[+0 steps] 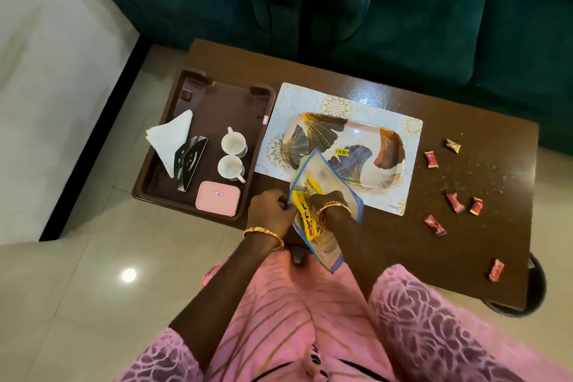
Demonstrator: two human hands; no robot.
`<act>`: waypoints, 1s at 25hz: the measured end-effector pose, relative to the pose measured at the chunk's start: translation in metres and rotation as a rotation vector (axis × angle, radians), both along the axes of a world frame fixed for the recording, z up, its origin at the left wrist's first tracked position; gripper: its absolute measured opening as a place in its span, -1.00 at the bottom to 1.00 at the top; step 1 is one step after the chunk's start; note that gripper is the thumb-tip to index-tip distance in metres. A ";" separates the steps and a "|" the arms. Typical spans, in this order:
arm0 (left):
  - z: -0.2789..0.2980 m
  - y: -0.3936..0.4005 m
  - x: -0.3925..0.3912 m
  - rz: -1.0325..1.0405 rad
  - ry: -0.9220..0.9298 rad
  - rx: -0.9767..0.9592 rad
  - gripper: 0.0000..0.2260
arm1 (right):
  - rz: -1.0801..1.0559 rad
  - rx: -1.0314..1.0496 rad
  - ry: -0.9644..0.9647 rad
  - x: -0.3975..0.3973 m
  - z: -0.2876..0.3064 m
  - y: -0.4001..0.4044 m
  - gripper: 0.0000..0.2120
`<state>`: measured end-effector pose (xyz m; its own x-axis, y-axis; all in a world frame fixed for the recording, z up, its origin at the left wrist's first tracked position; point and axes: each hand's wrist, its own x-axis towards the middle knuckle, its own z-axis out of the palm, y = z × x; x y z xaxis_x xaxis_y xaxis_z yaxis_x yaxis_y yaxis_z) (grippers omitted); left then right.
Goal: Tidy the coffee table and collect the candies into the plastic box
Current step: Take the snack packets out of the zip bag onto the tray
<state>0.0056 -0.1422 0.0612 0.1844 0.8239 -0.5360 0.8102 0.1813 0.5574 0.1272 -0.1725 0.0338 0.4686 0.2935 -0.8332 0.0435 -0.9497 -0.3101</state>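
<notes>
Several red-wrapped candies lie scattered on the right part of the dark wooden coffee table, among fine crumbs. A pink plastic box with its lid on sits at the near corner of the brown tray. At the table's near edge both hands grip a clear blue-edged plastic bag with a yellow packet inside. My left hand pinches the bag's left edge. My right hand reaches into or over the bag, gripping it at the yellow packet.
The brown tray also carries two white cups, a folded white napkin and a black napkin holder. A leaf-patterned serving tray lies on a white placemat. A green sofa stands behind the table.
</notes>
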 end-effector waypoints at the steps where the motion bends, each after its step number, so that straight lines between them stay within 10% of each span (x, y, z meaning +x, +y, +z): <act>1: 0.000 0.000 0.000 0.004 -0.007 -0.001 -0.88 | 0.081 0.019 -0.089 -0.002 0.007 -0.002 -0.63; 7: -0.002 0.005 -0.001 0.033 -0.009 -0.024 -0.85 | 0.380 0.281 -0.469 0.002 0.092 -0.039 -0.44; 12: -0.002 0.012 0.005 0.074 -0.024 -0.028 -0.84 | 0.361 0.517 -0.454 0.048 0.141 -0.041 -0.90; 14: -0.002 0.016 0.013 0.067 -0.028 -0.020 -0.87 | 0.304 0.643 -0.449 0.070 0.149 -0.040 -0.81; 25: -0.007 0.036 0.047 -0.172 0.175 -0.061 -0.81 | 0.031 0.571 -0.424 0.237 0.058 0.005 -0.78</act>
<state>0.0530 -0.1062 0.0544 0.2191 0.7535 -0.6199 0.9155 0.0611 0.3978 0.3642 -0.1678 0.0919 0.7026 0.6484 -0.2933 0.2951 -0.6405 -0.7090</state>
